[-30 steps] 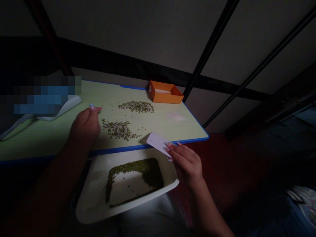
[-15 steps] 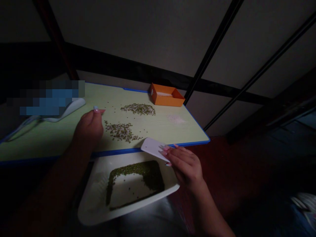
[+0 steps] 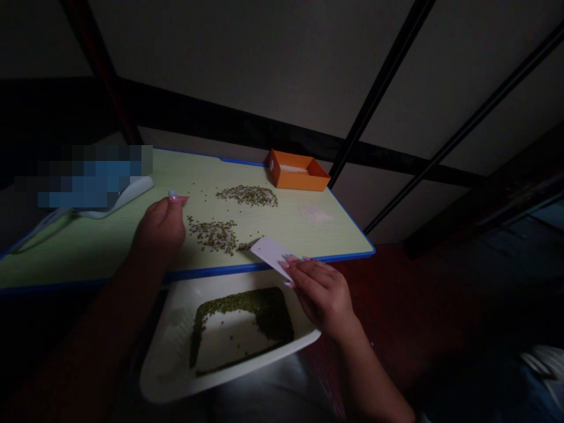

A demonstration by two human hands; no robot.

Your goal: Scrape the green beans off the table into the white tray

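Nearest is the tray (image 3: 238, 371) — smooth, pale, hard-looking, with rounded corners and sloping walls. Small green beans (image 3: 273, 317) bank up around its floor, thickest along the far and right sides, leaving a bare patch in the middle with a few strays.

Over the tray's far right corner, the right hand (image 3: 326, 294) pinches the card (image 3: 269, 251) between thumb and fingers. The card is thin, flat and plain whitish, with rounded corners and a tiny dark hole near its free end. It sits at the table's near edge, its long axis slanting from the hand away to the left; the free end points toward the near pile, just beside a few loose beans.

The left hand (image 3: 163, 226) is above the table (image 3: 110, 249), left of the near pile, fingers curled and thumb pressed to the forefinger; whether anything is between them, I cannot tell. The tabletop is pale yellow-green, faintly grained, edged in blue.

The near pile (image 3: 215, 235) mixes green beans with whitish grains, as does the far pile (image 3: 251, 195). To their right lies a thin patch of white grains (image 3: 314, 212). Beyond it stands an open orange box (image 3: 302, 179), straight-sided, with white stuff inside — then dark-framed panels (image 3: 247, 59).
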